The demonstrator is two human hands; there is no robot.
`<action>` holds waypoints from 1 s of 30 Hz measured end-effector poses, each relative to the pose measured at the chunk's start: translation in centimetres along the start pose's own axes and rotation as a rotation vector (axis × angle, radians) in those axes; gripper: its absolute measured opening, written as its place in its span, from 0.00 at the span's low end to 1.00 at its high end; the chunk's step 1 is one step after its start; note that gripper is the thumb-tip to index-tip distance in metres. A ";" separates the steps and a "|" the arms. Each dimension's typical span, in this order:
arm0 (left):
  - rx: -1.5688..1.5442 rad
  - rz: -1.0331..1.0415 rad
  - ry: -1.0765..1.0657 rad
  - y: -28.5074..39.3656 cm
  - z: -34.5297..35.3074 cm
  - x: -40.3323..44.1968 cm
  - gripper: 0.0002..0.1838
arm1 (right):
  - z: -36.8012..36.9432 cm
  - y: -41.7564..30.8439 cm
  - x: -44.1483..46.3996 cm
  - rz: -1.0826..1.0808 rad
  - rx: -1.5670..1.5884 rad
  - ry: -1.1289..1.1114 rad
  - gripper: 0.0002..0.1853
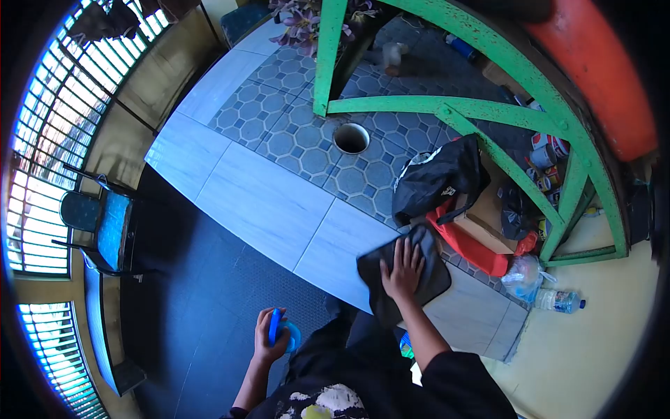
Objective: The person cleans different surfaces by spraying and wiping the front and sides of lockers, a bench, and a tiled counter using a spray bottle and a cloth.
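My right hand (403,269) lies flat, fingers spread, on a dark cloth (435,274) on the pale tiled edge of the counter (269,195). Part of the cloth hangs over the counter's front edge. Lower down, away from the counter, my left hand (271,335) is wrapped round a spray bottle (292,338) with a blue top and a light blue body. The fingers partly hide the bottle. Just beyond the cloth sits a black bag (440,180) beside a cardboard box (486,222).
A green metal frame (447,109) rises over the counter, near a round hole (351,139). Red fabric (469,246), a plastic bag (523,277) and a water bottle (556,301) are at the right. A blue chair (114,230) stands at the left.
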State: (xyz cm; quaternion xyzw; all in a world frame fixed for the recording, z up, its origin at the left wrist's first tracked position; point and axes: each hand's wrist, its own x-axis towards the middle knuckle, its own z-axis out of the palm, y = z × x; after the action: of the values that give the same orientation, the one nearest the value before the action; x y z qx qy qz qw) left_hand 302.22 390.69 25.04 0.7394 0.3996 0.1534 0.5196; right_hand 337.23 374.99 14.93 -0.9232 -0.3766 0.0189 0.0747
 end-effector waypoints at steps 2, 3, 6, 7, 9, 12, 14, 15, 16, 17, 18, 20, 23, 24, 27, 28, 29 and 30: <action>-0.001 -0.034 0.023 -0.4 -0.5 -0.7 0.23 | 0.5 -3.3 3.2 0.114 -0.056 0.060 0.45; 0.000 -0.067 0.039 -0.6 -0.7 -1.1 0.23 | 0.8 -5.8 4.3 0.114 -0.047 0.051 0.46; 0.028 -0.105 0.064 0.2 -1.4 -2.1 0.24 | 1.3 -13.1 3.4 -0.060 0.109 -0.002 0.45; 0.033 -0.102 0.065 0.0 -1.6 -2.3 0.24 | 1.5 -14.6 2.1 -0.121 0.144 -0.008 0.44; 0.005 -0.111 0.087 -0.8 -1.8 -3.0 0.24 | 1.3 -15.5 -0.9 -0.268 0.229 -0.060 0.41; -0.044 -0.138 0.129 -0.7 -2.1 -2.9 0.24 | 1.1 -11.9 -3.4 -0.373 0.241 -0.123 0.40; -0.063 -0.136 0.167 -0.8 -2.4 -2.2 0.24 | 0.4 -9.3 -2.1 -0.365 0.214 -0.161 0.40; -0.075 -0.123 0.179 -0.8 -2.6 -1.8 0.24 | 0.0 -8.4 -1.1 -0.323 0.189 -0.169 0.39; -0.085 -0.113 0.189 -0.7 -2.8 -1.5 0.24 | 0.0 -8.0 0.5 -0.261 0.151 -0.153 0.39; -0.080 -0.114 0.196 -0.7 -3.1 -1.0 0.24 | 0.4 -8.0 2.4 -0.241 0.114 -0.059 0.39; -0.072 -0.121 0.175 -0.6 -3.5 -0.4 0.24 | 1.4 -8.9 4.6 -0.184 0.066 -0.020 0.39; -0.048 -0.139 0.142 -0.2 -4.5 0.7 0.24 | 2.4 -11.6 8.8 -0.069 0.031 0.043 0.40; -0.016 -0.148 0.080 0.2 -6.3 2.9 0.24 | 2.3 -19.3 10.8 -0.077 0.110 0.042 0.41; -0.001 -0.129 0.058 0.2 -6.8 3.6 0.24 | 2.0 -21.4 9.6 -0.163 0.153 -0.014 0.41; 0.002 -0.118 0.043 0.4 -8.5 6.4 0.23 | 2.4 -23.2 4.8 -0.374 0.260 -0.153 0.41; -0.010 -0.132 0.071 0.4 -9.1 7.1 0.23 | 2.3 -22.5 3.9 -0.415 0.245 -0.191 0.42; -0.016 -0.136 0.070 0.2 -9.7 7.8 0.23 | 2.3 -21.3 3.9 -0.416 0.240 -0.196 0.42; -0.001 -0.104 0.094 -0.1 -10.3 8.5 0.23 | 2.1 -19.7 4.1 -0.424 0.207 -0.201 0.42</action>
State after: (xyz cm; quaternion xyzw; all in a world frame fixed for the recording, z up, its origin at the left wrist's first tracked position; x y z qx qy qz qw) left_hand 300.95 403.78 27.57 0.7095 0.4613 0.1608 0.5079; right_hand 326.33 392.06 15.91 -0.8044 -0.5634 0.1330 0.1335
